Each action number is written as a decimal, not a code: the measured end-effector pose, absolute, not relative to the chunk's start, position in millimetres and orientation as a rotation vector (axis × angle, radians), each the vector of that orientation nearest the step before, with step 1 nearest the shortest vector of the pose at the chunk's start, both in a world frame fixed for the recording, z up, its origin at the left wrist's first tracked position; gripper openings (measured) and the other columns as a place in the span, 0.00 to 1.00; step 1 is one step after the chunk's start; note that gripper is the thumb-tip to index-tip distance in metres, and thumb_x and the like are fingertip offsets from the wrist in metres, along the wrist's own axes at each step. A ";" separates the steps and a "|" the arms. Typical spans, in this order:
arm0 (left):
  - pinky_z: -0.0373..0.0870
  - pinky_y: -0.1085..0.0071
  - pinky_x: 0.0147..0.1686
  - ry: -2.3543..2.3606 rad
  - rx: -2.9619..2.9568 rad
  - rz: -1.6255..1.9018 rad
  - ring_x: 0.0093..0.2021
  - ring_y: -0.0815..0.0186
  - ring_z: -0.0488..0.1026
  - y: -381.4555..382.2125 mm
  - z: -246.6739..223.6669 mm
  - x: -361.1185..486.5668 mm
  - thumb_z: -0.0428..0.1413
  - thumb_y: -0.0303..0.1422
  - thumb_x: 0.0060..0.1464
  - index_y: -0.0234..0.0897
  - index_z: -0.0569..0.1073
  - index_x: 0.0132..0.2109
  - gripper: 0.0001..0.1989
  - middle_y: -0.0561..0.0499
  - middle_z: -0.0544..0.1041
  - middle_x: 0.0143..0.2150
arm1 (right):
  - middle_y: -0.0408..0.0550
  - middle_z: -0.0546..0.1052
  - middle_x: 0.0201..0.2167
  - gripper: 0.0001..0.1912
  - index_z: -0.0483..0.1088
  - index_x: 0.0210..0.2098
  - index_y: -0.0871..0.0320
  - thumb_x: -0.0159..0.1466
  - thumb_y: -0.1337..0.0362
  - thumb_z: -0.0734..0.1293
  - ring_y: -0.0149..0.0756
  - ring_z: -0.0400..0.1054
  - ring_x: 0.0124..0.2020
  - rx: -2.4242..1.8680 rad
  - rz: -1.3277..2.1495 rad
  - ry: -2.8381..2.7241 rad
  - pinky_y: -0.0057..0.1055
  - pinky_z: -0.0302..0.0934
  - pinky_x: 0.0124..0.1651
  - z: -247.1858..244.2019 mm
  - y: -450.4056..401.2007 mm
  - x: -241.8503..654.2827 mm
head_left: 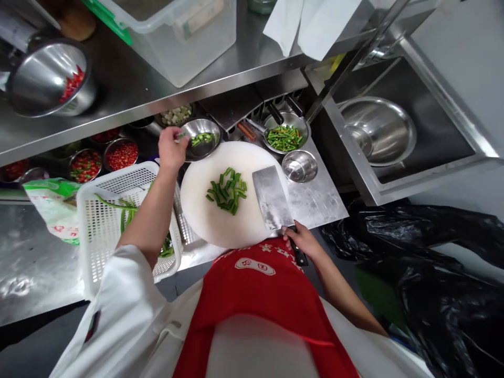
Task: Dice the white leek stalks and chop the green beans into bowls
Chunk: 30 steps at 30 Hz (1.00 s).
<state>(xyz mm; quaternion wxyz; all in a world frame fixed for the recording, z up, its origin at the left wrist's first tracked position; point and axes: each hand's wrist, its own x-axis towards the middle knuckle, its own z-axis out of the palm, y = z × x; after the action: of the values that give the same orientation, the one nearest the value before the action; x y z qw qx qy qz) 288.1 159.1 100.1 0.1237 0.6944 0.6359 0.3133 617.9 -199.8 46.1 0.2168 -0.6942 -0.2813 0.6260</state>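
My left hand is at the left rim of a steel bowl, its fingers pinched around a small green pepper piece, mostly hidden by the hand. Inside the bowl lie several pale green pepper pieces. My right hand grips the black handle of a cleaver, whose broad blade lies flat over the right side of the round white cutting board. A loose pile of cut green pepper pieces sits mid-board, left of the blade.
Left of the board stands a white perforated basket with long green peppers. Behind the board are a pan of cut green pieces, a small steel bowl and a knife rack. A steel shelf overhangs the back; a sink is at right.
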 end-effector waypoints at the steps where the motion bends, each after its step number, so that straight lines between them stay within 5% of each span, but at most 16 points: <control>1: 0.66 0.61 0.57 1.827 2.096 0.919 0.50 0.59 0.70 159.5 99.8 291.9 0.60 0.32 0.54 0.34 0.72 0.47 0.13 0.45 0.73 0.47 | 0.38 0.71 0.20 0.17 0.61 0.36 0.53 0.62 0.46 0.63 0.36 0.69 0.20 -2.030 1.639 -0.890 0.31 0.62 0.27 43.7 -198.7 619.9; 6: 0.62 0.56 0.63 1.437 2.380 0.617 0.60 0.52 0.68 99.7 59.6 317.6 0.58 0.38 0.60 0.35 0.74 0.50 0.15 0.40 0.73 0.54 | 0.46 0.74 0.24 0.17 0.63 0.39 0.54 0.65 0.47 0.62 0.44 0.73 0.30 -2.346 1.233 -1.312 0.31 0.57 0.31 41.9 -192.8 618.6; 12: 0.50 0.39 0.67 1.532 2.378 0.197 0.70 0.38 0.55 16.7 11.0 376.0 0.60 0.53 0.55 0.41 0.67 0.66 0.37 0.36 0.61 0.70 | 0.46 0.75 0.24 0.16 0.65 0.44 0.57 0.68 0.51 0.63 0.40 0.71 0.27 -2.260 1.332 -1.332 0.29 0.56 0.30 47.6 -176.0 590.7; 17: 0.57 0.51 0.67 1.734 2.273 0.447 0.68 0.48 0.59 -11.6 5.8 411.8 0.51 0.50 0.63 0.40 0.68 0.65 0.30 0.37 0.63 0.68 | 0.49 0.77 0.29 0.13 0.66 0.45 0.58 0.67 0.56 0.66 0.38 0.71 0.29 -2.146 1.342 -1.438 0.29 0.56 0.30 40.1 -160.4 560.0; 30: 0.59 0.53 0.67 1.218 2.393 0.722 0.65 0.50 0.63 33.0 28.2 549.6 0.55 0.38 0.62 0.35 0.74 0.57 0.19 0.37 0.66 0.65 | 0.32 0.65 0.13 0.11 0.59 0.36 0.53 0.63 0.55 0.65 0.31 0.60 0.13 -1.907 1.405 -0.889 0.26 0.52 0.19 58.2 -153.2 643.7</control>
<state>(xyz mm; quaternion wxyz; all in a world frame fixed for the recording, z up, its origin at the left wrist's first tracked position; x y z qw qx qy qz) 549.6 33.0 28.2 0.1796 0.8466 0.4310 0.2554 643.7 -153.2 58.2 0.3012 -0.7187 -0.3350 0.5296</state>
